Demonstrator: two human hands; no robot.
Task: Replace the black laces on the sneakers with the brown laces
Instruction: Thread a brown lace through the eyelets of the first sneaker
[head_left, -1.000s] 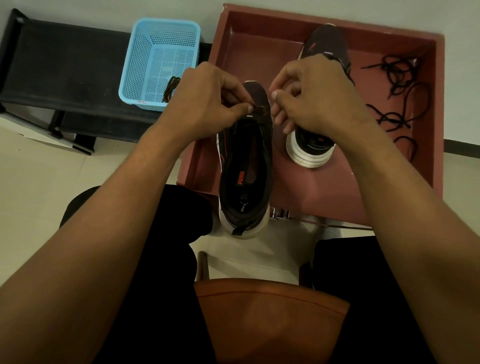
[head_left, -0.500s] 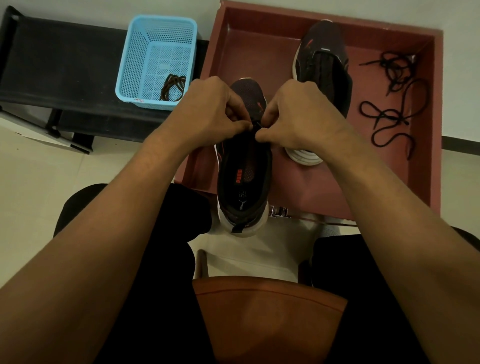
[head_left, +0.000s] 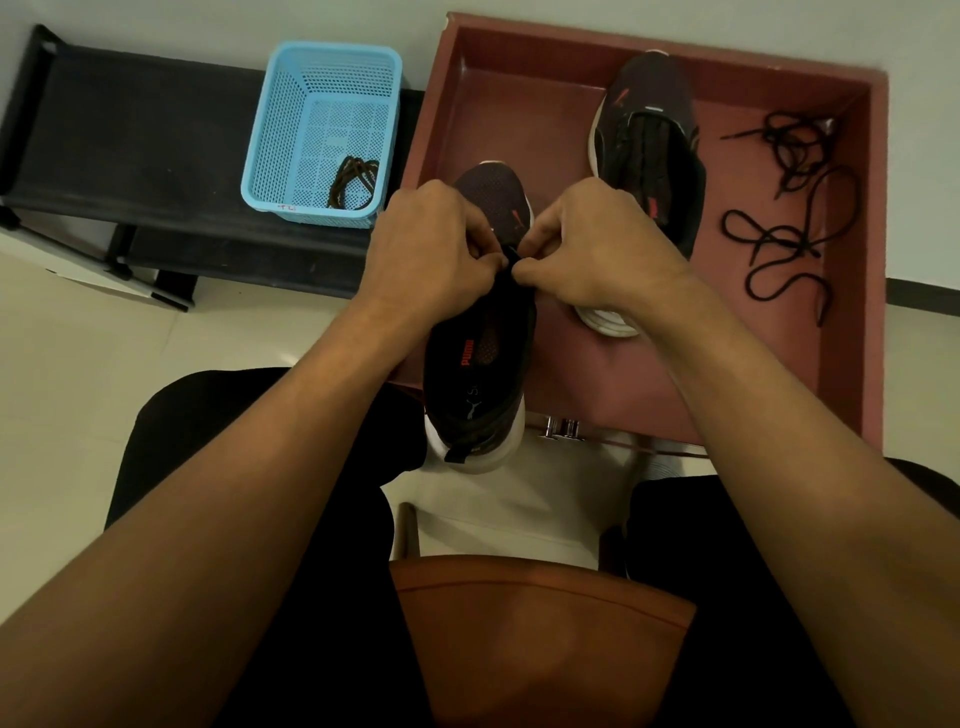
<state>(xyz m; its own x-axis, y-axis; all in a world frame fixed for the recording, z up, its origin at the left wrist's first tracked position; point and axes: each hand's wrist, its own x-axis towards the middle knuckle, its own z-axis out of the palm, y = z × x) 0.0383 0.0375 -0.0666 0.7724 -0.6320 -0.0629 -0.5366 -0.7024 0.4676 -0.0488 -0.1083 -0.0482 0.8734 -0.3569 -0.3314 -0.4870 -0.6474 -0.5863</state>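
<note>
The near sneaker (head_left: 478, 364) sits in front of me with its toe over the red-brown tray (head_left: 852, 364) and its heel reaching past the tray's near rim, between my knees; I look straight down into its opening. My left hand (head_left: 431, 249) and right hand (head_left: 592, 249) are drawn together over its lacing area, fingers curled, the fingertips of both nearly touching as they pinch a small dark bit at the top of the throat. I cannot tell whether that bit is a lace or the edge of the tongue. The far sneaker (head_left: 649, 145) lies inside the tray just beyond my right hand, toe pointing away, its white heel showing below my wrist. To its right, well apart from it, the black laces (head_left: 784, 208) lie in loose loops on the tray floor near the right wall. Left of the tray a blue basket (head_left: 322, 104) stands on a black bench (head_left: 130, 130), with a brown lace (head_left: 353, 182) bunched in its near right corner. Closest to me, an orange-brown chair seat (head_left: 540, 623) shows between my legs.
</note>
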